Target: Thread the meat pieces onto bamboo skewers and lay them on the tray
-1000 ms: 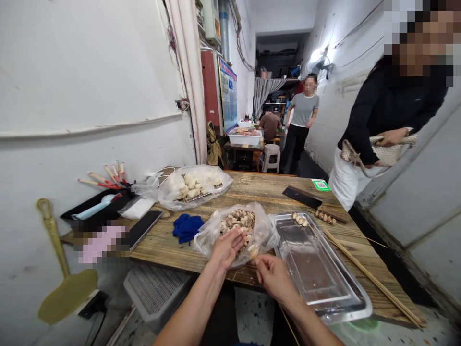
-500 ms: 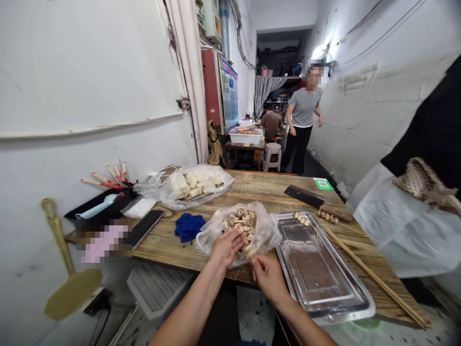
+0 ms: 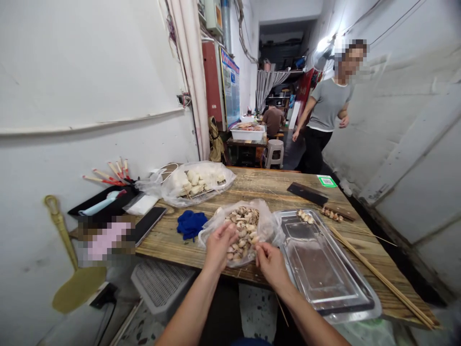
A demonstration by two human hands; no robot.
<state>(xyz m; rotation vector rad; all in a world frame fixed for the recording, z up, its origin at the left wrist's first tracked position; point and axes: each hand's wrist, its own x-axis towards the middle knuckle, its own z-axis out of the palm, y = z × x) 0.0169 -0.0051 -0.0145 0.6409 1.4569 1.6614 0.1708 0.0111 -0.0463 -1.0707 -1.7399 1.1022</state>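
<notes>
Small brown-and-cream pieces (image 3: 245, 215) lie in an open translucent plastic bag (image 3: 267, 223) at twelve o'clock. At its five o'clock, the right hand (image 3: 271, 262) pinches a thin pale wooden skewer (image 3: 281, 310); a slip could puncture bag or left hand (image 3: 218, 242), loosely curled at eight, any grasp unclear.

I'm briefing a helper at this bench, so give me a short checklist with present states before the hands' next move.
1. Pieces in reach: ok. The open plastic bag shows its pale pieces beside both hands.
2. Left hand holding a piece: cannot tell; its curled fingers hide the grip.
3. Right hand closed: ok. Its fingertips pinch together; a thin stick below appears to lead into the grip.
4. Metal tray in place: ok. It lies flat, with a loaded skewer at its far end.
5. Stick bundle nearby: ok, along the tray's right side.
6. Blue cloth apart from the bag: cannot tell.
</notes>
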